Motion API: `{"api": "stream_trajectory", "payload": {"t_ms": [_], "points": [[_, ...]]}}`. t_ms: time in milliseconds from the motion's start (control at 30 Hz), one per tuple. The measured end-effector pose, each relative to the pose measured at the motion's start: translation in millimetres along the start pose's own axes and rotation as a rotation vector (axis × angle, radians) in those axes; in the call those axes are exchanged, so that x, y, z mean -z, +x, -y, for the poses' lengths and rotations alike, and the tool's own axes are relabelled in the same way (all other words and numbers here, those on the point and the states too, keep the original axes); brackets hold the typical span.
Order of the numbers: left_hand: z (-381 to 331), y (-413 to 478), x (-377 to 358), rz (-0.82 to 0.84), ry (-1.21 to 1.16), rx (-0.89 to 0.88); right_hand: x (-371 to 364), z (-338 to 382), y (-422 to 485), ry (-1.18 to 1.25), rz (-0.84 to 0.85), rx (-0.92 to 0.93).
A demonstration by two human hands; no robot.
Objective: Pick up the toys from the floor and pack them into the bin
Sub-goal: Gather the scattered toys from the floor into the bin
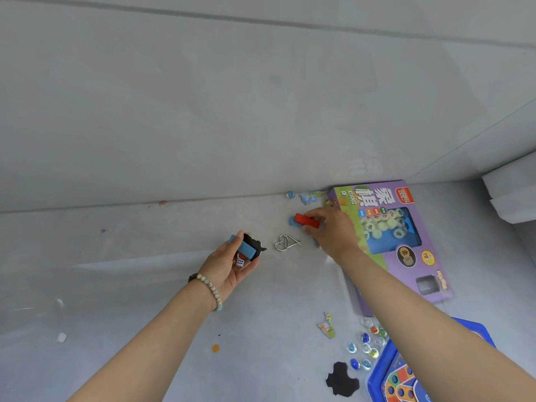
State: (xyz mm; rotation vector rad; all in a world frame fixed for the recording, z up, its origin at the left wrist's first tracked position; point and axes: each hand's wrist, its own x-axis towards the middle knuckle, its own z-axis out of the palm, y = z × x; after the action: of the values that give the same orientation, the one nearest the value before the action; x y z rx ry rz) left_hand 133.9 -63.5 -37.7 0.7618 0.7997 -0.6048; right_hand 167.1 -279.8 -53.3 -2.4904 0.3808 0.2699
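Leftmost, two small white scraps [61, 337] are lying on the grey floor [145, 256], well away from the wall edge. Next along, an orange disc [215, 348] is sitting alone toward the floor's near edge.

The left hand [229, 265], with a beaded bracelet [210, 291] at the wrist, is turning palm-up above the floor. Its fingers are curling round a blue block [242, 247], with a black jigsaw piece [256, 245] behind it and a white die [240, 262] resting in the palm. Just beside it, a wire puzzle [287, 242] is lying flat on the floor.

The right hand [330, 230] is reaching toward the wall edge, thumb and fingers pinching a red block [307, 221] above a small blue piece [292, 221]. At the wall edge itself, a glass marble [290, 194] and a pale blue jigsaw piece [309, 197] are lying side by side.

Under the right forearm, a purple xiangqi box [420, 256] is lying flat. It is showing "XIANG" and large white Chinese characters, and round pieces are visible through its window.

Toward the near edge, a coloured jigsaw piece [327, 326], a cluster of glass marbles [367, 345] and a second black jigsaw piece [342, 378] are lying close together. They are just beside a blue game board [385, 381] at the near right corner.
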Motion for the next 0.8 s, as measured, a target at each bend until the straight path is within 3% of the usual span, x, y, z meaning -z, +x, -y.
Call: {"api": "stream_trajectory", "payload": {"t_ms": [100, 233, 300, 567, 800], "points": [[2, 0, -1, -0.01, 0.005, 0.007, 2, 3, -2, -0.056, -0.009, 0.019], [7, -2, -1, -0.007, 0.016, 0.022, 8, -3, -17, 0.325, -0.104, -0.046], [8, -2, 0, -0.002, 0.022, 0.02, 12, -17, -33, 0.39, -0.161, -0.046], [15, -2, -1, -0.019, 0.046, 0.031, 35, -65, -55, 0.221, -0.215, -0.087], [28, -3, -20, -0.006, 0.065, 0.049, 25, -66, -58, 0.102, -0.116, 0.076]]}}
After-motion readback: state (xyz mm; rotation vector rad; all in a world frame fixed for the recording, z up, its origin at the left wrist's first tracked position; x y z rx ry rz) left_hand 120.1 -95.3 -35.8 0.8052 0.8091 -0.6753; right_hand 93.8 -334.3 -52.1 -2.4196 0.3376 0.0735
